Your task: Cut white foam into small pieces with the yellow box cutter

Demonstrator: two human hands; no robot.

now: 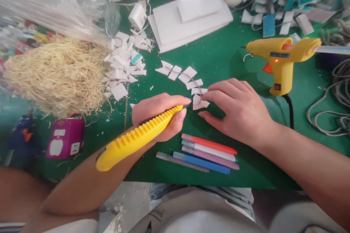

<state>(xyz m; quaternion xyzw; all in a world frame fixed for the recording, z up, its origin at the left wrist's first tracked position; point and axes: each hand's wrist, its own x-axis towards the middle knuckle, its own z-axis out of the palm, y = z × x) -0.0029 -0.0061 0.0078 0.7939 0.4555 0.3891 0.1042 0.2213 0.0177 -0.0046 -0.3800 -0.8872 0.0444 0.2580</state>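
My left hand is closed around a yellow utility knife, its tip end pointing right toward a row of small white pieces. Those white pieces lie along a thin grey cord in a curve on the green table. My right hand rests over the near end of the row. Its fingertips touch the cord beside the last notched white piece, while the thumb stays apart from the fingers. Whether the blade touches that piece I cannot tell.
Several felt-tip pens lie near the front edge. A yellow glue gun stands at right, its light on. White scraps, straw-like shreds and a purple box are at left. White sheets lie at the back.
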